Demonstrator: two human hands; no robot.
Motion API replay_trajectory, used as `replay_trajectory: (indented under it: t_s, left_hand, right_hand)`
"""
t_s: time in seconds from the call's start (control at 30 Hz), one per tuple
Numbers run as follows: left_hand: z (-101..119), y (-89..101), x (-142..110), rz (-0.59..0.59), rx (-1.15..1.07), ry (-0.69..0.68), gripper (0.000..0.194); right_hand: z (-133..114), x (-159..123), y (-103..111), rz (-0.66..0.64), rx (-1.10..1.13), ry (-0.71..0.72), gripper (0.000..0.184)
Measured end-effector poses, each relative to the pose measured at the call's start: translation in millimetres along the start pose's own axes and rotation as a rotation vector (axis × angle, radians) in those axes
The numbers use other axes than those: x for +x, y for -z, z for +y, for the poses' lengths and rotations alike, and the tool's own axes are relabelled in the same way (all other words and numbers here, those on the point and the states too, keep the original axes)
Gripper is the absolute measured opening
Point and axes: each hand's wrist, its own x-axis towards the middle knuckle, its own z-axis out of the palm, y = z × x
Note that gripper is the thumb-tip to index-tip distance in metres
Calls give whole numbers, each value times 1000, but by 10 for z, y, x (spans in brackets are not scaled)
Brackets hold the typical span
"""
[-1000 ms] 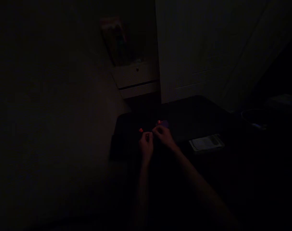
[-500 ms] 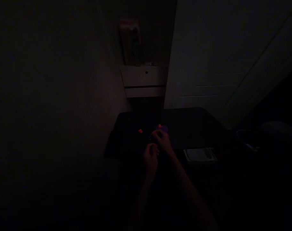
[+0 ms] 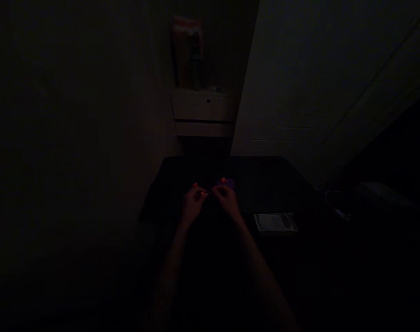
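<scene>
In the dim head view, my left hand (image 3: 193, 201) is closed in a pinch over the dark tabletop (image 3: 258, 177). My right hand (image 3: 226, 198) pinches too, its fingertips a short way from the left ones. Whatever lies between the fingers is too small and dark to name. Just beyond my left hand shows a small glowing red piece (image 3: 195, 185). Behind my right hand lies a purple round object (image 3: 229, 184), with another small red piece (image 3: 223, 180) at its left edge.
A flat pale box or booklet (image 3: 276, 222) lies at the near right. Farther right are a white cable (image 3: 341, 214) and a dim pale block (image 3: 382, 192). Behind the table stand drawers (image 3: 204, 108) with a red-topped package (image 3: 187, 50) on them, beside a pale panel (image 3: 292, 83).
My left hand has moved forward and left, up beside the red piece, and its fingertips now face those of my right hand. The whole view has shifted slightly.
</scene>
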Motion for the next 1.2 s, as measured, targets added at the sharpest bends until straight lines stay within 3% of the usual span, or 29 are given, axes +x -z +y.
replay_trajectory:
  t_s: [0.53,0.93,1.2]
  left_hand:
    - [-91,17,-53,-35,26,37,20]
    - [-46,-15,-58,-3,-36,67,13]
    - [-40,3,-58,-1,37,39,13]
  right_hand:
    - [-81,-10,-23,4,-35,33,28]
    - [-39,20,-22,5,-57,74,35]
    - [-51,24,-19,28,-31,45,32]
